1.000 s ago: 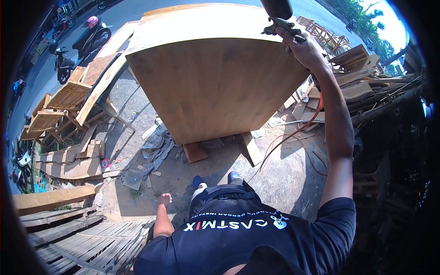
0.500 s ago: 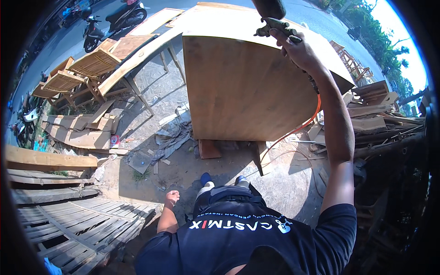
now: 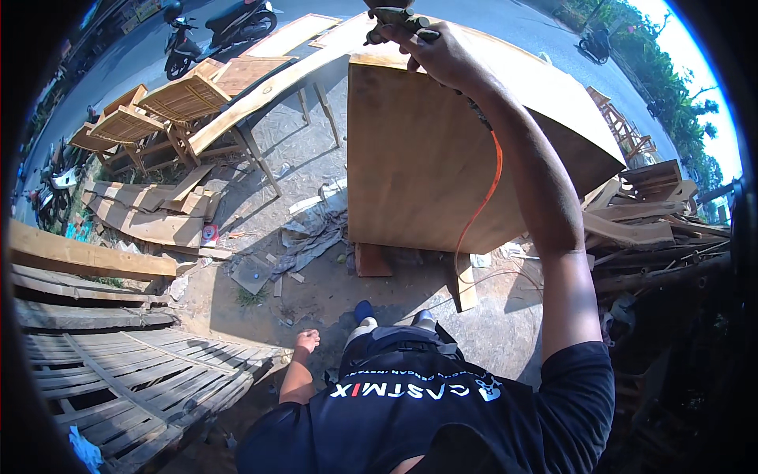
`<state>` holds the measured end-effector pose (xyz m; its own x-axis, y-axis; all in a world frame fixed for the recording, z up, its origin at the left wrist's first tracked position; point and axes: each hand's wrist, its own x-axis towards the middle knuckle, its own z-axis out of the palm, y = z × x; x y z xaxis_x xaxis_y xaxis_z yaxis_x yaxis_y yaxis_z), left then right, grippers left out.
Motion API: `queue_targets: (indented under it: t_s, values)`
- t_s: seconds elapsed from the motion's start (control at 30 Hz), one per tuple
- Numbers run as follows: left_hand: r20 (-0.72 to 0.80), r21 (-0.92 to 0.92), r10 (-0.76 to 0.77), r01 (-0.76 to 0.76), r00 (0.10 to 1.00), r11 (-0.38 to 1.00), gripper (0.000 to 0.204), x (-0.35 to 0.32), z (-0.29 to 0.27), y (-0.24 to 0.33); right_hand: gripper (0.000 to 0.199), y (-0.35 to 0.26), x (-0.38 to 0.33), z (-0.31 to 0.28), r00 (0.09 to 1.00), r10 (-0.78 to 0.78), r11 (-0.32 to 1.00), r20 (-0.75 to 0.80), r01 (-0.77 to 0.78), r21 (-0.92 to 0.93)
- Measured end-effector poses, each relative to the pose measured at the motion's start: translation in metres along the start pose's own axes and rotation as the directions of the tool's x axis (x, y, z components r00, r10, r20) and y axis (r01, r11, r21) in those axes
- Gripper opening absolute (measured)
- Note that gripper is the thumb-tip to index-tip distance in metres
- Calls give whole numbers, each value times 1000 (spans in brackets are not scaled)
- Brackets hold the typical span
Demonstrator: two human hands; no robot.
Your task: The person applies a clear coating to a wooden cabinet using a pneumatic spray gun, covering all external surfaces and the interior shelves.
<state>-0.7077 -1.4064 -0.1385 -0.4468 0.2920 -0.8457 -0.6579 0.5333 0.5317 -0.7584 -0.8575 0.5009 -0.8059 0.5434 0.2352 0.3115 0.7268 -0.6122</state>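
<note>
My right hand (image 3: 438, 54) is wrapped round a spray gun (image 3: 395, 25), raised over the far left corner of a large wooden cabinet-like box (image 3: 442, 158). The gun's dark cup is cut off by the top of the picture. From its handle an orange hose (image 3: 495, 170) hangs down in front of the box's brown near face. Bright sunlight washes out the top surface of the box. Low at my left side, my left hand (image 3: 308, 340) is curled closed, and nothing shows in it.
Wooden chairs (image 3: 185, 96) and long boards on legs (image 3: 253, 101) stand at the left. Crumpled cloth (image 3: 316, 233) lies on the ground beside the box. Scrap timber (image 3: 647, 213) is piled at the right. A slatted wooden panel (image 3: 142, 379) lies at the near left. Motorcycles (image 3: 233, 28) stand beyond.
My right hand has swept left with the spray gun, from above the box's middle to its left corner. The whole scene has shifted slightly right. My left hand stays low and curled.
</note>
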Motion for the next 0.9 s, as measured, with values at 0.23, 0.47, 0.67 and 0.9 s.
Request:
queue_targets:
  t_s: [0.23, 0.47, 0.67, 0.9]
  values:
    - [86, -34, 12, -9, 996, 999, 18, 1, 4, 29, 74, 10, -25, -67, 991, 97, 991, -92, -104, -78]
    - [54, 157, -7, -2, 999, 988, 14, 15, 6, 37, 71, 69, -70, -127, 954, 240, 946, -180, -271, -176]
    - [88, 386, 68, -97, 994, 917, 20, 25, 5, 72, 64, 96, -119, -172, 925, 281, 906, -257, -344, -245]
    - [61, 414, 174, -184, 983, 892, 22, 26, 55, 103, 72, 181, -160, -239, 857, 343, 855, -384, -454, -250]
